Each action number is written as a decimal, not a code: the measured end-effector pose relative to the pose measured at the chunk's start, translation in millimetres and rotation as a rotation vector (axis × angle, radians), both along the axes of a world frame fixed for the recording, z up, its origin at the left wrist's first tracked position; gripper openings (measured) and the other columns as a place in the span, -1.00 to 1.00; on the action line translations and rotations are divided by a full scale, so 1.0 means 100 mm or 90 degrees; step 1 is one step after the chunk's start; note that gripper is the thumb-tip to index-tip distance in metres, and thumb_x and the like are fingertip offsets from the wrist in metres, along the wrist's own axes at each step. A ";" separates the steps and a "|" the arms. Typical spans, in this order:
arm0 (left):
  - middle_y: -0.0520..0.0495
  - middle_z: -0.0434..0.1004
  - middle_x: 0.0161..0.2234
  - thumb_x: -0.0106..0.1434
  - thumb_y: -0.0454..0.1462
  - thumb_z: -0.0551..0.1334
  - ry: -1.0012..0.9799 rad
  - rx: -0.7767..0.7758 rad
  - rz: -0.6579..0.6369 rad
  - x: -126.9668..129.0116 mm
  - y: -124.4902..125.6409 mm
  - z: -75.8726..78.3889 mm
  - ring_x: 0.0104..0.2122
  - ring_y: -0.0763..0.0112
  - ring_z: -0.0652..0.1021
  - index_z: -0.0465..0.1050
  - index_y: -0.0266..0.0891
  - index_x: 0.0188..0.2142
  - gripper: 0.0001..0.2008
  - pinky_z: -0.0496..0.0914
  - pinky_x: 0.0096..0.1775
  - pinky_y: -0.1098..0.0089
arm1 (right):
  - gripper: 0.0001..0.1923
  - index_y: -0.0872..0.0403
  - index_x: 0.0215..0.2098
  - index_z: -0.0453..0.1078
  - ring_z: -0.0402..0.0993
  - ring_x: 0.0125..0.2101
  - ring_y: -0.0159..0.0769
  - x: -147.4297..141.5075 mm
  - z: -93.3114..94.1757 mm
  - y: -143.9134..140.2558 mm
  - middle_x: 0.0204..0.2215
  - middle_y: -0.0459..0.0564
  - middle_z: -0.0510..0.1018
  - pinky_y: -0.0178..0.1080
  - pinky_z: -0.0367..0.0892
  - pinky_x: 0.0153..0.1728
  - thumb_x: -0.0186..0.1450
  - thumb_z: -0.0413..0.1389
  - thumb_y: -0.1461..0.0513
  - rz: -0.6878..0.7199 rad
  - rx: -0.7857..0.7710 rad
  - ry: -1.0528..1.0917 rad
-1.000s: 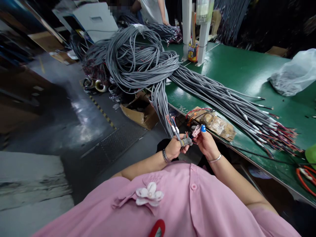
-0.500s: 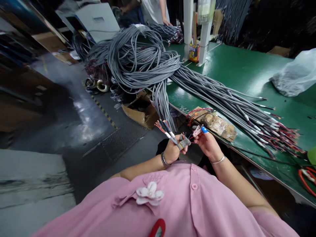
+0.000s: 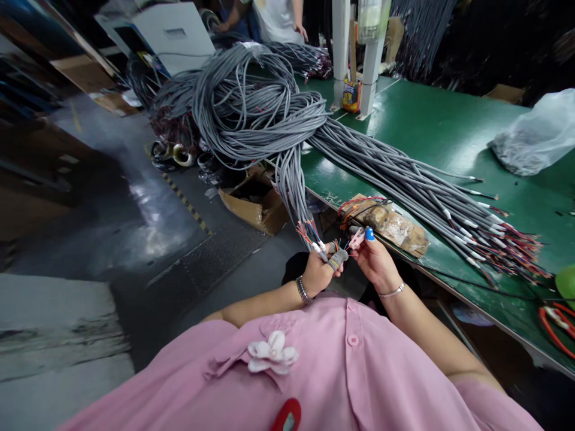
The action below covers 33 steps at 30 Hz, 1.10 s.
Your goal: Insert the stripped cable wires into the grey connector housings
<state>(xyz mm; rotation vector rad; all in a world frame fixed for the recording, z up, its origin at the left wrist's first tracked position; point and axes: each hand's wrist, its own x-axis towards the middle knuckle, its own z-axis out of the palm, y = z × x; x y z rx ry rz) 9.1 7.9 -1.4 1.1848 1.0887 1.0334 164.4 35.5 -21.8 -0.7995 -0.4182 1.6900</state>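
My left hand (image 3: 320, 273) is closed around grey cables (image 3: 291, 179), whose sheaths end in white bands and fanned-out coloured wires (image 3: 308, 230). A grey striped finger cover (image 3: 338, 259) is on its thumb. Close on the right, my right hand (image 3: 378, 263) pinches at thin coloured wires (image 3: 349, 246) that stick out past the left fingers. A blue cover (image 3: 369, 234) sits on a right fingertip, and a pink patterned piece (image 3: 357, 239) shows beside it. Whether that piece is another finger cover I cannot tell; the exact pinch point is hidden.
A big coil of grey cable (image 3: 242, 102) lies on the green table (image 3: 449, 126), with a long bundle (image 3: 404, 173) running right. A taped wooden block (image 3: 390, 224) sits at the table edge. Below is an open cardboard box (image 3: 260, 209). A co-worker (image 3: 278, 21) stands behind the coil.
My left hand has shifted slightly right, and the cable ends in it have moved right and tilted. My right hand stays nearly in place. The co-worker's hand has lifted from the far cables.
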 end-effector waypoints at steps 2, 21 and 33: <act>0.06 0.41 -0.64 0.17 -0.02 0.26 0.010 -0.001 0.000 0.00 0.00 -0.01 -0.68 0.57 0.39 0.38 -0.30 -0.41 -0.66 0.30 -0.61 0.53 | -0.70 0.07 -0.38 0.47 0.38 -0.48 -0.44 -0.01 -0.01 0.00 -0.44 -0.10 0.54 -0.38 0.31 -0.49 0.10 0.30 0.02 -0.004 0.008 -0.001; 0.02 0.43 -0.59 0.21 -0.07 0.23 0.108 0.180 0.075 -0.10 0.04 0.16 -0.60 0.51 0.43 0.42 -0.26 -0.40 -0.72 0.33 -0.49 0.46 | -0.66 0.07 -0.38 0.46 0.34 -0.53 -0.43 0.04 0.11 -0.08 -0.51 -0.08 0.49 -0.36 0.33 -0.51 0.19 0.20 -0.04 0.006 0.048 -0.133; -0.02 0.46 -0.56 0.10 -0.12 0.34 0.117 0.149 0.097 -0.03 0.09 0.13 -0.49 0.37 0.47 0.46 -0.18 -0.44 -0.81 0.32 -0.44 0.40 | -0.54 0.06 -0.37 0.49 0.39 -0.50 -0.41 0.00 -0.04 0.02 -0.47 -0.05 0.54 -0.35 0.32 -0.52 0.12 0.19 -0.17 0.008 0.044 -0.094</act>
